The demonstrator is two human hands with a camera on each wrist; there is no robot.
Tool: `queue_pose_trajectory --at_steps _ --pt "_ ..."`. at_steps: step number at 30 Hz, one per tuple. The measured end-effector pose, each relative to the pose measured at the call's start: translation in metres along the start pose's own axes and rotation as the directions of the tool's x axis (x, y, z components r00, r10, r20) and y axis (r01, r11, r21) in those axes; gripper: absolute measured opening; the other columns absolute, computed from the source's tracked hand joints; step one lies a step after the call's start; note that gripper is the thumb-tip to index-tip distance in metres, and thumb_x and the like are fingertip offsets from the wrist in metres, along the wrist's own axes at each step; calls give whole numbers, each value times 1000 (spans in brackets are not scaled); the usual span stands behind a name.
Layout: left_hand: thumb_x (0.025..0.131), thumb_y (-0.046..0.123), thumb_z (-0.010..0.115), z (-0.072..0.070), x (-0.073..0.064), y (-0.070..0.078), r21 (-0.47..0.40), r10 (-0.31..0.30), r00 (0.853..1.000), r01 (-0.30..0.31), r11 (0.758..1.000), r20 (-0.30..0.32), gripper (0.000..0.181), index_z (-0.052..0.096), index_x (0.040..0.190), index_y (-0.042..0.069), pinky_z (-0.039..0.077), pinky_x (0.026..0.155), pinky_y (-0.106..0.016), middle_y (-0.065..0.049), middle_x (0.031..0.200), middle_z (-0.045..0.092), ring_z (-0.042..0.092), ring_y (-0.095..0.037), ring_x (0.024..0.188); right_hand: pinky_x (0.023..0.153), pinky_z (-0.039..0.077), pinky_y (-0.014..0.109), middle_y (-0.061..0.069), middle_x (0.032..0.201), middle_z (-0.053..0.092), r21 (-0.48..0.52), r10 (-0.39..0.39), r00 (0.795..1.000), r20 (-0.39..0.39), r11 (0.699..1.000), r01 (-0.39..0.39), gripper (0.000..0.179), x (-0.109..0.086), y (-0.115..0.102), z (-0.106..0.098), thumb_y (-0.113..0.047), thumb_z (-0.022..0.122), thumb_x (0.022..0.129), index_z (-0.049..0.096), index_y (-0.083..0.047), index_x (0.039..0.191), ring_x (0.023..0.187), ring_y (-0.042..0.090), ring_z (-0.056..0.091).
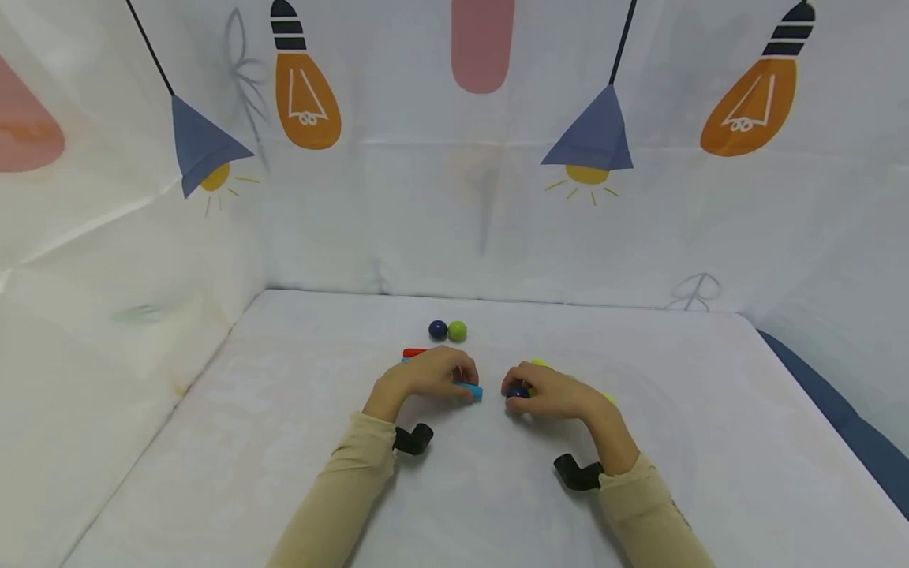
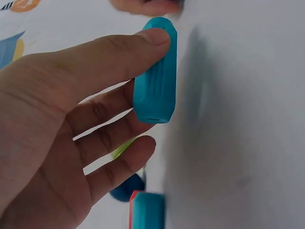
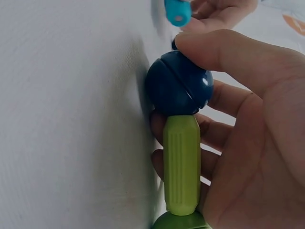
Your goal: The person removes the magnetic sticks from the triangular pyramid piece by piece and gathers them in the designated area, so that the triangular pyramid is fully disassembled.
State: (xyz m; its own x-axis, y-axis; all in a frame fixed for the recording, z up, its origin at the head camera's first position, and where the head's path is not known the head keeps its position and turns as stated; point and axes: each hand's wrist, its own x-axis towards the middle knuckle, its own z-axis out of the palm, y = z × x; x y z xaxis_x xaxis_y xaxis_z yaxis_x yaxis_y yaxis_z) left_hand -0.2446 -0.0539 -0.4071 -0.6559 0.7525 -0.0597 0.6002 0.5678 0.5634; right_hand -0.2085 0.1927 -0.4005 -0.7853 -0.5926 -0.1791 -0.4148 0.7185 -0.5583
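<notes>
My left hand (image 1: 429, 372) pinches a short turquoise rod (image 2: 155, 86) between thumb and fingers, just over the table. In the right wrist view, the thumb and fingers of my right hand (image 1: 550, 392) grip a dark blue ball (image 3: 176, 83). A lime-green rod (image 3: 182, 164) joins that ball at one end and meets a green ball (image 3: 181, 221) at the other, cut off by the frame edge. The free end of the turquoise rod points toward the blue ball, with a small gap between the two hands.
Beyond my left hand, a dark blue ball (image 1: 438, 330) and a green ball (image 1: 458, 331) sit side by side. A red rod (image 1: 414, 353) lies partly behind that hand, beside another turquoise rod (image 2: 148, 210). Yellow-green pieces (image 1: 608, 398) show past my right hand. A printed cloth (image 1: 426, 213) rises behind the table.
</notes>
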Motion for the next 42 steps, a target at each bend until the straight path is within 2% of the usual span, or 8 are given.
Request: queue_pose_trajectory --at_steps 3,10,18,27,32,37,42 --pt "82 24 73 -9 -7 -6 8 -20 999 20 1000 -42 9 67 87 20 47 75 -22 10 85 63 56 -6 80 76 42 28 -5 97 56 -2 6 1000 1 1000 -6 20 2 -1 -1 -29 64 89 62 -18 105 88 14 49" --pt "80 21 76 -25 -26 -23 -77 -108 989 101 992 -100 12 65 86 20 46 76 -26 7 84 62 55 -10 80 75 43 29 -5 97 56 -3 53 999 11 999 -53 19 4 -3 0 -29 64 88 62 -20 105 89 14 48" --pt "76 19 78 -33 -39 -35 -133 -144 980 126 983 -135 17 63 84 15 46 76 -27 4 85 62 55 -13 80 76 42 30 -5 97 56 -14 53 999 9 998 -53 19 1 -3 0 -29 64 89 62 -19 105 89 14 48" --pt "74 14 79 -35 -42 -37 -133 -162 978 144 981 -132 20 62 83 8 46 75 -27 -3 86 63 55 -14 79 77 42 30 -4 98 56 -3 40 999 20 999 -40 24 -1 -3 -3 -31 66 88 61 -19 108 90 14 48" --pt "74 13 80 -34 -42 -37 -126 -176 976 160 979 -129 22 62 83 7 46 74 -27 -4 86 62 54 -14 78 84 44 34 -3 104 60 25 30 999 14 999 -30 32 -6 -2 -10 -34 69 85 60 -16 111 97 15 53" --pt "73 12 80 -34 -43 -35 -87 -197 973 188 978 -120 21 62 82 8 44 72 -27 -3 81 60 51 -14 75 89 45 38 1 109 62 44 24 999 -26 999 -23 34 -14 -2 -21 -29 69 85 60 -12 113 103 19 55" --pt "74 12 80 -33 -42 -34 -67 -206 972 199 978 -117 20 61 81 9 44 71 -27 -2 80 58 50 -13 75 87 45 40 5 105 64 31 3 998 -69 1000 -1 27 -20 2 -27 -19 70 83 61 -9 107 98 21 56"
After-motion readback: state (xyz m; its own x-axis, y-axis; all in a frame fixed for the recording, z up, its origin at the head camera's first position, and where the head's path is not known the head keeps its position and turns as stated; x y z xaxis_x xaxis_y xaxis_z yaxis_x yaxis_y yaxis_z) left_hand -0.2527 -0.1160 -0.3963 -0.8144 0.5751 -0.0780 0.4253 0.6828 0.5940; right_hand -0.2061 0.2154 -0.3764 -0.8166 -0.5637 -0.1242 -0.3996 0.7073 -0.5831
